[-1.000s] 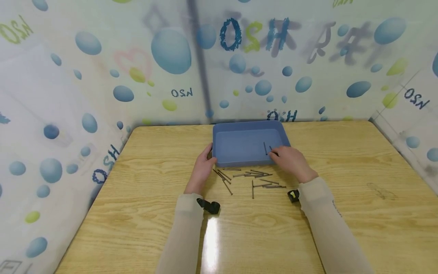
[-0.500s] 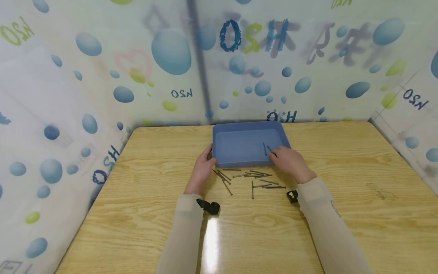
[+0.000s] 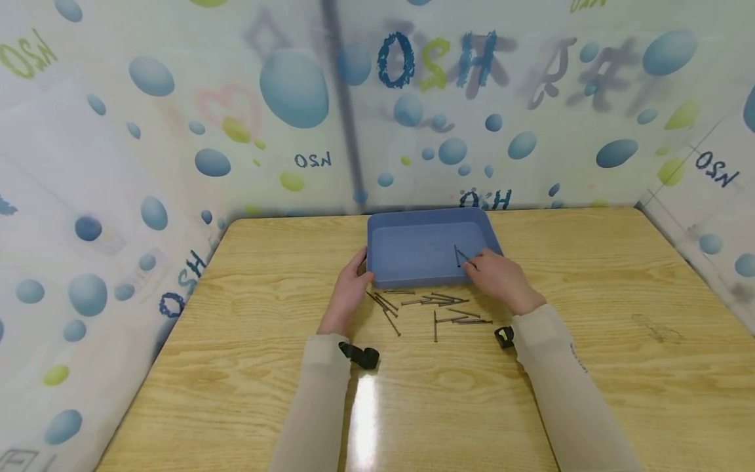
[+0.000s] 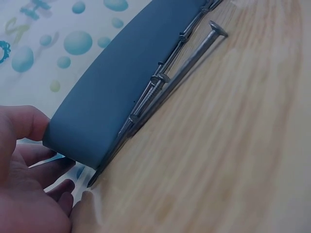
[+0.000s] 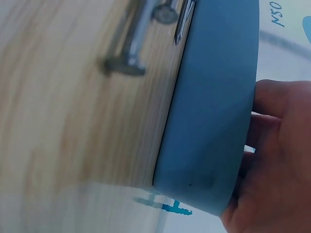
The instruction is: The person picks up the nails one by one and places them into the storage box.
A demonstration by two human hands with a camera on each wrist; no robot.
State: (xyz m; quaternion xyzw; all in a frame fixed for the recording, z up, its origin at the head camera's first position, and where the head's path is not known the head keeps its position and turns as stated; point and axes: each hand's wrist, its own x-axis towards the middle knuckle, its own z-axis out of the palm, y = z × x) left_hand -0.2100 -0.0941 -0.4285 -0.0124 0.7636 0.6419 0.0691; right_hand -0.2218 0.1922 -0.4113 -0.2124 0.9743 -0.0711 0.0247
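In the head view, the left hand (image 3: 347,292), fingers parted, holds the blue tray (image 3: 413,282) by its near left corner. The right hand (image 3: 501,278) pinches a nail (image 3: 463,254) at the tray's right end, near another nail (image 3: 457,256) lying inside.

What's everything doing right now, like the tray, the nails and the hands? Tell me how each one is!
Blue tray: upright on the table, open on top.
Nails on the table: lying scattered in front of the tray.
Nail in the tray: lying inside, towards the right.
Held nail: partly hidden by fingers.
Right hand: pinching the held nail.
Left hand: touching the tray's left side.
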